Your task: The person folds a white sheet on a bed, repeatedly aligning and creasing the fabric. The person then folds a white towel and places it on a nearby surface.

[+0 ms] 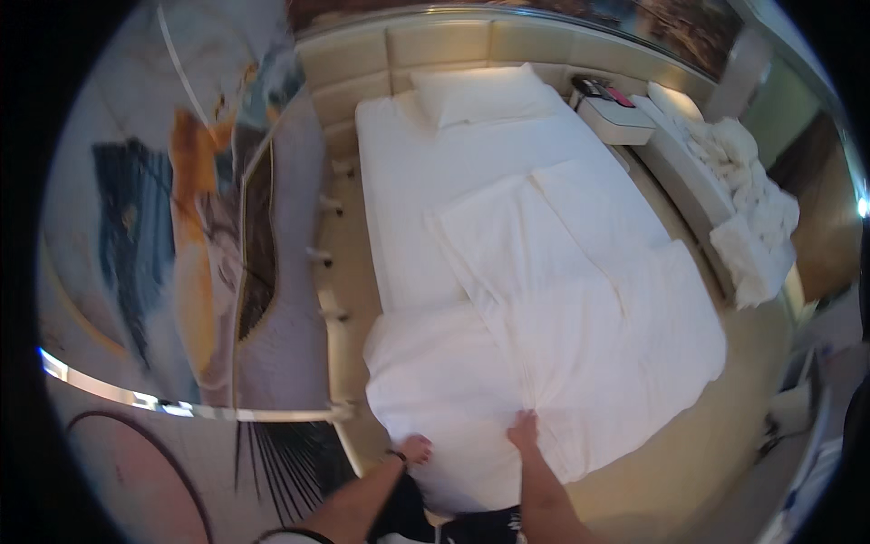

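Note:
A white duvet (584, 326) lies loosely over the foot half of the bed, with a folded-back flap on its upper part. My right hand (525, 430) grips its fabric near the foot end, and creases run up from the fingers. To the left, my left hand (416, 449), with a dark band at the wrist, is at the duvet's near left edge with curled fingers. Whether it holds cloth cannot be made out. A smooth white sheet (435, 170) covers the mattress's head half, where a white pillow (482, 95) rests against the padded headboard (435, 51).
Right of the bed stands a white nightstand (615, 119) with dark items and a pink item on top. Beyond it, crumpled white bedding (747, 183) is heaped on a second bed (686, 163). A painted wall panel (279, 272) runs close along the left side.

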{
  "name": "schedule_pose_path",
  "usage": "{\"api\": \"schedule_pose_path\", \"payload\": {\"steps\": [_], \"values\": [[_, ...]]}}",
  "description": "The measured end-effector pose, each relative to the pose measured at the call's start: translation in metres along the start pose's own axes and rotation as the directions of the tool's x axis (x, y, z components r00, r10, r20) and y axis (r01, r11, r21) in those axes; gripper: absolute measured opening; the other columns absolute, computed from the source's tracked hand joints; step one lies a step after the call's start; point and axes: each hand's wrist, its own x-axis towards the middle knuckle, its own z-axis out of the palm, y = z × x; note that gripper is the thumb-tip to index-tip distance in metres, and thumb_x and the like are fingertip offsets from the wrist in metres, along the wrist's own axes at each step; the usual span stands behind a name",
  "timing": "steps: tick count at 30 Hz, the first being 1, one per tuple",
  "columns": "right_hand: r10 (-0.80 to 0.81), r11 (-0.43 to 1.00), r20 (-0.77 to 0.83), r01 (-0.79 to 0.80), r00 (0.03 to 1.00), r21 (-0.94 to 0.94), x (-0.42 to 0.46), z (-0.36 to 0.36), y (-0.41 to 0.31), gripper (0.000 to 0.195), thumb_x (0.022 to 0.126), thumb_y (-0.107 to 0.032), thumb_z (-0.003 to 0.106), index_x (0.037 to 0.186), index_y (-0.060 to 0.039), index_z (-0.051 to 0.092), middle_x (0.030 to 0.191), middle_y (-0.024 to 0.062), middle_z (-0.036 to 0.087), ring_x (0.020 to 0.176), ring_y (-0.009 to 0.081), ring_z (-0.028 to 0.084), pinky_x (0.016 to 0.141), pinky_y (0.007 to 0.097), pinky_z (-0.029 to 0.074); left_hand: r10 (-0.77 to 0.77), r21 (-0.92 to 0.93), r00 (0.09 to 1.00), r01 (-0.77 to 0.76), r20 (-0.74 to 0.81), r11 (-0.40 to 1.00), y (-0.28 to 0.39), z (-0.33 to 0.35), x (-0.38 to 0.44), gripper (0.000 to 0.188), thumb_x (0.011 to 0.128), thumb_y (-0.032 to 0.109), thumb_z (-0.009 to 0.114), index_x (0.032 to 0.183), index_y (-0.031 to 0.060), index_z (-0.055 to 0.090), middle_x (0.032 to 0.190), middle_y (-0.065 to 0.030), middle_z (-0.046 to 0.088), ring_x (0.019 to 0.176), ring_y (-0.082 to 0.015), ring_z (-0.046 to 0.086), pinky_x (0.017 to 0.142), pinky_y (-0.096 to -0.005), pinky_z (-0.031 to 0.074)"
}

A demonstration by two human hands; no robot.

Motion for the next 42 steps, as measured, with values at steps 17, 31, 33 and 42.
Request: {"api": "schedule_pose_path", "payload": {"steps": [17, 31, 33, 42], "values": [[0.195, 0.02, 0.324, -0.334, 0.926, 0.942, -0.013, -0.122, -0.133, 0.031, 0.079, -0.014, 0.055, 0.109, -0.0033, 0.052, 0.088, 0.0074, 0.057, 0.077, 0.0205, 0.06, 0.065, 0.0334, 0.05, 0.554, 0.809, 0.746, -0.036, -0.369, 0.587, 0.156, 0.129, -0.049, 0.012, 0.081, 0.014, 0.052, 0.09, 0.0057, 0.054, 0.072, -0.009, 0.059, 0.056, -0.0199, 0.06, 0.045, -0.0324, 0.048], [0.47, -0.854, 0.653, 0.121, 0.594, 0.506, 0.124, -0.103, -0.128, 0.034, 0.084, -0.03, 0.054, 0.099, -0.0006, 0.048, 0.09, 0.0111, 0.055, 0.084, 0.0257, 0.056, 0.075, 0.0383, 0.049, 0.827, 0.716, 0.517, -0.491, -0.218, 0.496, 0.476, 0.199, 0.088, 0.014, 0.084, 0.017, 0.052, 0.086, 0.0037, 0.052, 0.067, -0.0054, 0.055, 0.055, -0.014, 0.054, 0.044, -0.0267, 0.045], [0.495, -0.859, 0.728, 0.143, 0.475, 0.491, 0.14, -0.111, -0.138, 0.037, 0.082, -0.037, 0.056, 0.094, -0.0029, 0.048, 0.089, 0.0094, 0.056, 0.08, 0.0227, 0.056, 0.073, 0.036, 0.049, 0.844, 0.682, 0.503, -0.553, -0.185, 0.479, 0.518, 0.206, 0.117, 0.016, 0.081, 0.013, 0.055, 0.089, 0.003, 0.047, 0.066, -0.0039, 0.051, 0.053, -0.0132, 0.05, 0.043, -0.0261, 0.042], [0.687, -0.726, 0.599, 0.422, 0.411, 0.543, 0.176, -0.106, -0.175, 0.015, 0.09, -0.014, 0.044, 0.101, -0.0039, 0.05, 0.095, 0.0104, 0.058, 0.078, 0.0225, 0.057, 0.064, 0.0332, 0.05, 0.98, 0.96, 0.143, -0.224, -0.136, 0.166, 0.615, 0.217, 0.152, 0.023, 0.083, 0.015, 0.057, 0.073, -0.0017, 0.046, 0.064, -0.0069, 0.048, 0.063, -0.02, 0.05, 0.061, -0.0318, 0.042]]}}
